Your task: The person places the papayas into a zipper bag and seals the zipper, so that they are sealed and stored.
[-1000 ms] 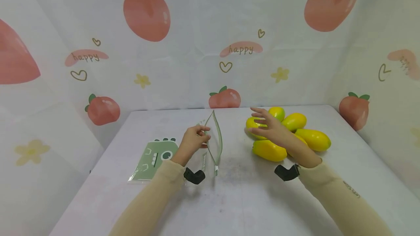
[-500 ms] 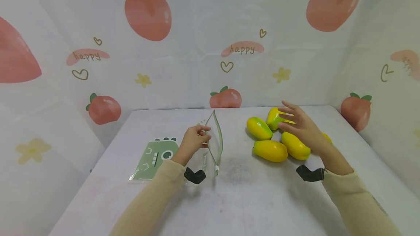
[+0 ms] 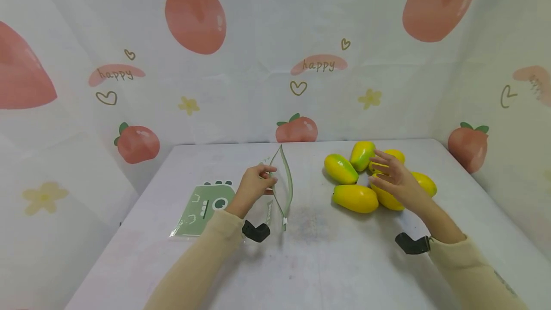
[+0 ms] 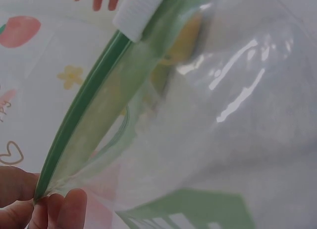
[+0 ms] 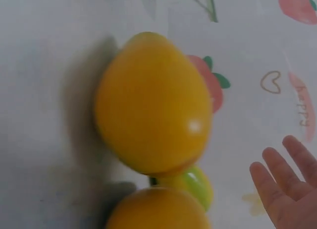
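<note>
My left hand [image 3: 251, 188] pinches the edge of a clear zip bag's mouth between thumb and fingers. The green-edged mouth of the zip bag [image 3: 289, 176] gapes toward the right, with a white slider [image 3: 284, 221] at its near end. A green cartoon monster print [image 3: 193, 212] lies flat to the left, seemingly part of this bag. My right hand [image 3: 398, 181], fingers spread and holding nothing, hovers over several yellow-green mangoes [image 3: 355, 198]. It partly hides some of them. In the right wrist view, a mango [image 5: 151, 105] fills the middle, apart from the fingers [image 5: 282, 174].
A white table [image 3: 301, 271] bears everything. Behind it hangs a white cloth [image 3: 241, 90] printed with peaches, hearts and flowers. The mangoes group at the table's right, a short gap away from the bag's mouth.
My right hand has moved right across the mangoes, then dipped slightly, fingers still spread. My left hand and the bag have stayed in place.
</note>
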Motion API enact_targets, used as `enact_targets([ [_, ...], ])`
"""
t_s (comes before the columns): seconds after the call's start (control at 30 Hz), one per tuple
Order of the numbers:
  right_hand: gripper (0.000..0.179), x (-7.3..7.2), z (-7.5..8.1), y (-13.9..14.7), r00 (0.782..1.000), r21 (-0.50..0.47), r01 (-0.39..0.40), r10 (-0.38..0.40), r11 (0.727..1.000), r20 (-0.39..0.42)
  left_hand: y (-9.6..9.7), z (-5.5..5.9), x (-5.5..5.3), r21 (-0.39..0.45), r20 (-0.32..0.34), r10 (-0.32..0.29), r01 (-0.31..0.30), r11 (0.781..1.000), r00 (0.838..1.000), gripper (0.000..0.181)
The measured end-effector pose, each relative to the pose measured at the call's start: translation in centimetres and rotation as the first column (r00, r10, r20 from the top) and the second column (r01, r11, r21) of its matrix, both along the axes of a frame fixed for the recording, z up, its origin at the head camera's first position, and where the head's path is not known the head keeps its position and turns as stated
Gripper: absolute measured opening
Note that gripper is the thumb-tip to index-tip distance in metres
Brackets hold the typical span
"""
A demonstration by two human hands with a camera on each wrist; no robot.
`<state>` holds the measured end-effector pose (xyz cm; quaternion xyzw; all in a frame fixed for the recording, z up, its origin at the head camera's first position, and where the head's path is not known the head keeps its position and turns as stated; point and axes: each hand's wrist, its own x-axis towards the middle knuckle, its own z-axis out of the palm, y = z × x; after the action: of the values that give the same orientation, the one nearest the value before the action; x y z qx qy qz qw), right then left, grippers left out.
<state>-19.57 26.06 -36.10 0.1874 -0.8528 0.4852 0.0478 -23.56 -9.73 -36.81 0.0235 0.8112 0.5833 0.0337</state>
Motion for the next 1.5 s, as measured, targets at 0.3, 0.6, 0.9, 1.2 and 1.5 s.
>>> enact_targets([
  [0.3, 0.066, 0.5, -2.2, -0.1, 0.997, 0.068, -0.023, 0.018, 0.997, 0.078, -0.1, -0.1, -0.1, -0.006, 0.004, 0.002, -0.002, 1.0, 1.0, 0.028],
  [0.6, 0.063, 0.5, -2.8, -0.4, 0.992, 0.114, -0.038, 0.023, 0.993, 0.127, -0.2, -0.2, -0.2, -0.007, 0.009, 0.009, -0.009, 1.0, 1.0, 0.029],
  [0.9, 0.059, 0.1, -4.0, -0.8, 0.988, 0.154, -0.109, 0.09, 0.982, 0.125, -0.2, -0.3, -0.4, -0.01, 0.009, 0.006, -0.006, 1.0, 1.0, 0.029],
  [1.2, 0.065, 0.3, -4.7, -1.6, 0.985, 0.256, -0.133, 0.099, 0.957, 0.14, -0.2, -0.4, -0.4, -0.01, 0.012, 0.003, -0.003, 1.0, 1.0, 0.029],
  [1.5, 0.068, 0.2, -4.4, -1.9, 0.979, 0.291, -0.147, 0.097, 0.945, 0.18, -0.3, -0.5, -0.4, -0.014, 0.007, 0.007, -0.007, 1.0, 1.0, 0.029],
])
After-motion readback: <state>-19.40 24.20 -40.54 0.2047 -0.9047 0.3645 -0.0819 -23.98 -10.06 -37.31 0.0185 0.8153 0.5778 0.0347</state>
